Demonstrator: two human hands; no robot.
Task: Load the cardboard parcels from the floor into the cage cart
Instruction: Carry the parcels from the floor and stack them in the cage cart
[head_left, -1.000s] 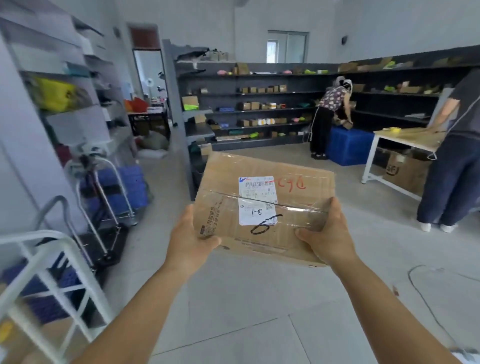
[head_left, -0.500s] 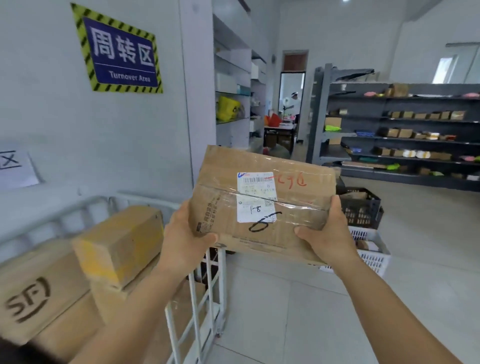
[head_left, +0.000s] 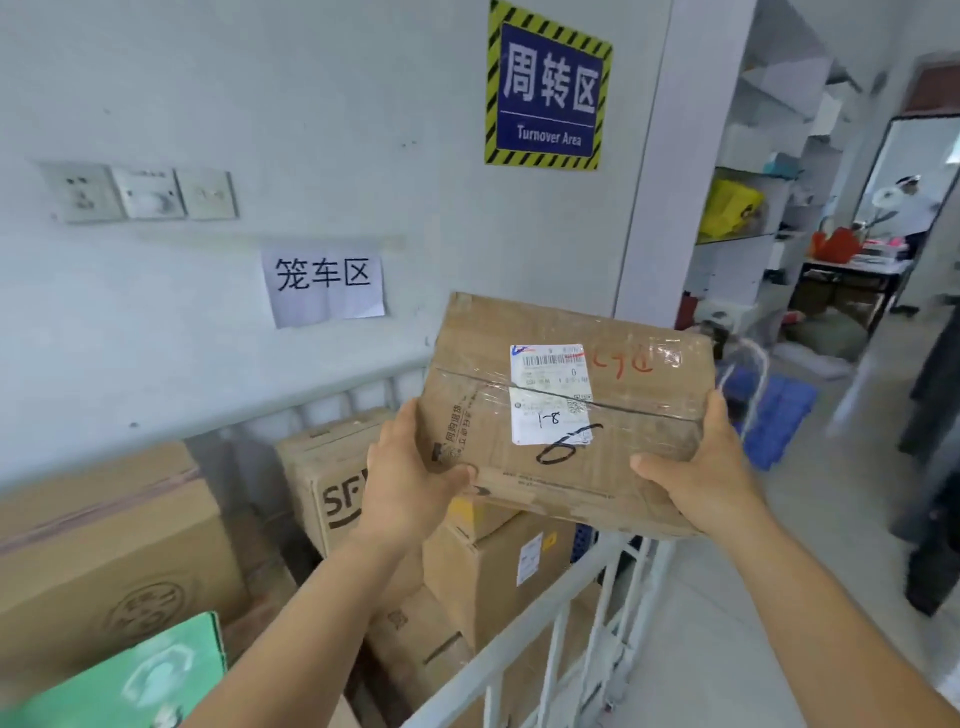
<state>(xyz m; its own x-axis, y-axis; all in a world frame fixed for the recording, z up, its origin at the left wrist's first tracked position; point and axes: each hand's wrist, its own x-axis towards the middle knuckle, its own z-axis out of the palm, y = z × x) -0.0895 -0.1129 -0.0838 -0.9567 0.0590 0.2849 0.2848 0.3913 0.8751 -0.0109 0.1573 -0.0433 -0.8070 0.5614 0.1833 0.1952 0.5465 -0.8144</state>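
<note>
left hand (head_left: 410, 478) and right hand (head_left: 701, 467): curled round the two ends of the cardboard parcel (head_left: 566, 410) | parcel: held in the air above the white cage cart (head_left: 519, 644), label marked "1-8", "6" written below | cart: box printed "SF" (head_left: 332, 483) is seen inside | wall: sign (head_left: 548, 88) "Turnover Area", paper (head_left: 324, 283) "笼车区"

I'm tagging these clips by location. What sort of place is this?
Most likely a parcel depot's staging corner: a blue wall sign reads "Turnover Area", a white cage cart holds stacked cartons including an SF box, and both hands carry a labelled parcel.
</note>
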